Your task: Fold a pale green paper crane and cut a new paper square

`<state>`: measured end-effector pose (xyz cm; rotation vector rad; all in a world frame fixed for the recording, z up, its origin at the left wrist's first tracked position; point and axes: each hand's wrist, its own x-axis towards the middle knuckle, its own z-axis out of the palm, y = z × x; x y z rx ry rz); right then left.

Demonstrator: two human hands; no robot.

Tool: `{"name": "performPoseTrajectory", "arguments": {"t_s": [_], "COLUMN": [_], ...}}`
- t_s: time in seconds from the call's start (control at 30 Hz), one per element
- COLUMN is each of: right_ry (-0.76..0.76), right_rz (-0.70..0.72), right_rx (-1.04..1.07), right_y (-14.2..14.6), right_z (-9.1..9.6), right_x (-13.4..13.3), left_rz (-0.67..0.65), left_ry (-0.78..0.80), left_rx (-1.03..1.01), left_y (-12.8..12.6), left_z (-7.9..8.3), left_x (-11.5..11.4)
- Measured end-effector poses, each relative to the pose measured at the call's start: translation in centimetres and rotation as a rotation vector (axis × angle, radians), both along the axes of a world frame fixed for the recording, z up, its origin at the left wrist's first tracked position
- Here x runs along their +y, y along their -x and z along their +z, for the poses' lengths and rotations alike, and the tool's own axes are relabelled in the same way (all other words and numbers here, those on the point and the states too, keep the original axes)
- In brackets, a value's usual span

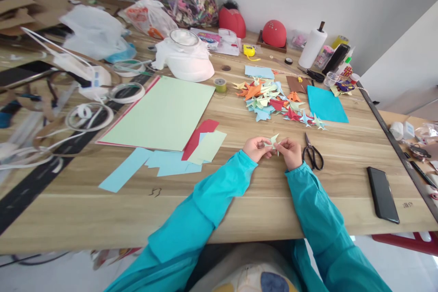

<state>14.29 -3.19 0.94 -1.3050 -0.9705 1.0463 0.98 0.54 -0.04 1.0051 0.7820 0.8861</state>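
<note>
A small pale green folded paper crane [274, 139] is pinched between both hands above the wooden table. My left hand [256, 148] closes on one side of it, thumb and fingers together. On the other side my right hand [289, 152] pinches it too; parts of the crane are hidden by the fingers. Just right of my right hand lie black-handled scissors [312, 154] with the blades pointing away. Beyond the hands a pile of folded paper cranes [263, 100] in orange, green, blue and red spreads across the table.
Large green sheets [164, 114] lie left, with cut paper pieces [176, 162] before them. A turquoise sheet [327, 104] and a phone [383, 195] are on the right. Coiled white cables [89, 116] crowd the left. At the back stand a white roll [313, 48] and red domes [274, 33].
</note>
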Motion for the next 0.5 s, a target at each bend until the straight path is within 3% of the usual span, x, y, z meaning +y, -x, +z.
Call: {"name": "performPoseTrajectory", "arguments": {"t_s": [0.3,0.5], "right_ry": [0.023,0.049], "right_rz": [-0.009,0.122], "right_rx": [0.115,-0.064], "right_y": [-0.33,-0.25], "right_z": [0.0,0.65], "right_x": [0.2,0.12], "left_rz": [0.053,0.078], "left_ry": [0.0,-0.04], "left_rx": [0.016,0.012], "left_y": [0.1,0.03], "left_z": [0.32,0.47], "left_x": [-0.11,-0.21]}}
